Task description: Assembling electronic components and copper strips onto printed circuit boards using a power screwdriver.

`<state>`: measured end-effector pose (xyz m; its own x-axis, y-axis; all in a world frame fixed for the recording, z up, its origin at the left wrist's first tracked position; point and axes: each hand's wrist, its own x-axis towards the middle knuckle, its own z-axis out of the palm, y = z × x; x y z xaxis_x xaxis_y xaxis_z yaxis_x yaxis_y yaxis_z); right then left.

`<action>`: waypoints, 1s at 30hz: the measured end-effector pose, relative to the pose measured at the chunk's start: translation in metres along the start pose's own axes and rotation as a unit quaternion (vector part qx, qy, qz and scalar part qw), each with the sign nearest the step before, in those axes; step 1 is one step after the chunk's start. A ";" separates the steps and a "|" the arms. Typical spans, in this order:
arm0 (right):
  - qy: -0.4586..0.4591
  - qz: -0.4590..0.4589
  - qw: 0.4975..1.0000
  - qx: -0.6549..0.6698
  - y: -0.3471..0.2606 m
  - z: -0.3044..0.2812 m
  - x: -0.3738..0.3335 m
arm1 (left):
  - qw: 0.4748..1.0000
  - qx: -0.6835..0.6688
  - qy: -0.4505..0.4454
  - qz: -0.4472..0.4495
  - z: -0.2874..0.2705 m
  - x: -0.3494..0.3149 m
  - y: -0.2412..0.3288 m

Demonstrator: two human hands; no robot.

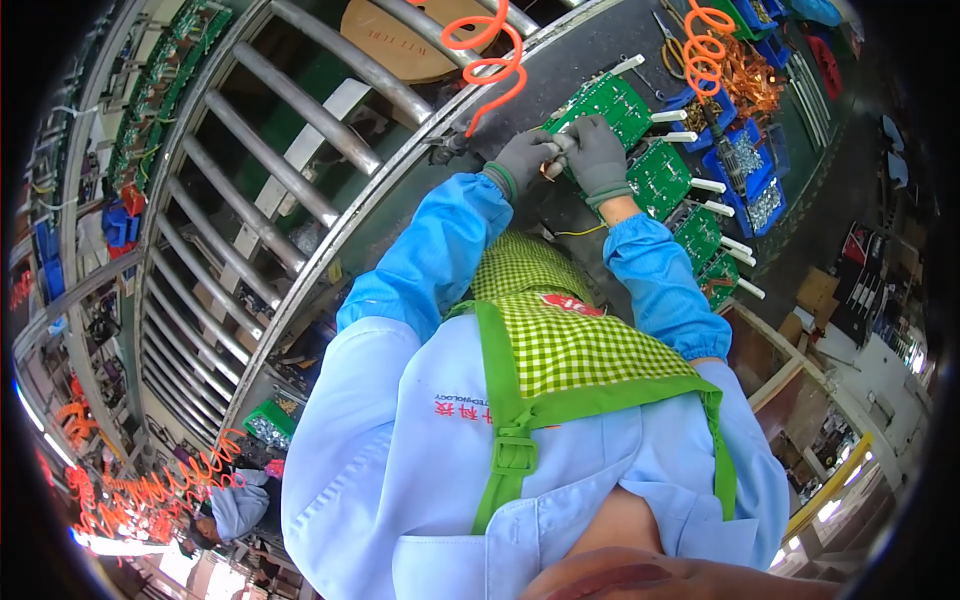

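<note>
The left hand [517, 163] and right hand [598, 162], both in grey gloves, meet over the dark worktop [590, 48], their fingers closed around a small piece [552, 170] too partly hidden to identify. Beside the right hand, green circuit boards [662, 180] stand in a row with white rods [681, 137] jutting out. Beyond them sit blue bins [740, 215]; on the left runs a roller conveyor [307, 108].

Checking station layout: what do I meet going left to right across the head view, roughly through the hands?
Blue bin → metal rollers → left gloved hand → right gloved hand → green circuit board beside that hand → small silvery parts.
</note>
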<state>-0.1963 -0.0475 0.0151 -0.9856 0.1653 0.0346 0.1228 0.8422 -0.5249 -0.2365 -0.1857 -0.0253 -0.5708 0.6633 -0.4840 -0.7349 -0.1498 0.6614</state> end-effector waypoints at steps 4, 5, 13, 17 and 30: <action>0.000 0.013 0.999 -0.029 -0.007 -0.002 0.004 | 1.000 -0.001 0.023 -0.013 -0.007 -0.001 -0.005; -0.010 0.051 0.999 -0.013 -0.011 -0.003 0.004 | 1.000 0.008 0.018 -0.011 -0.009 -0.001 -0.007; -0.011 -0.039 0.997 0.070 0.009 -0.001 -0.005 | 0.999 0.027 0.013 -0.020 -0.008 0.000 -0.005; -0.020 0.011 1.000 -0.005 0.007 0.005 -0.001 | 0.999 0.015 -0.029 -0.005 -0.009 0.006 -0.009; -0.004 0.038 0.998 0.042 -0.002 -0.006 -0.011 | 0.999 0.026 -0.023 -0.014 -0.008 0.001 0.001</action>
<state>-0.1852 -0.0475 0.0207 -0.9749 0.2222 -0.0151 0.1872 0.7809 -0.5959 -0.2407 -0.1910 -0.0301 -0.5321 0.6999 -0.4765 -0.7299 -0.0940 0.6771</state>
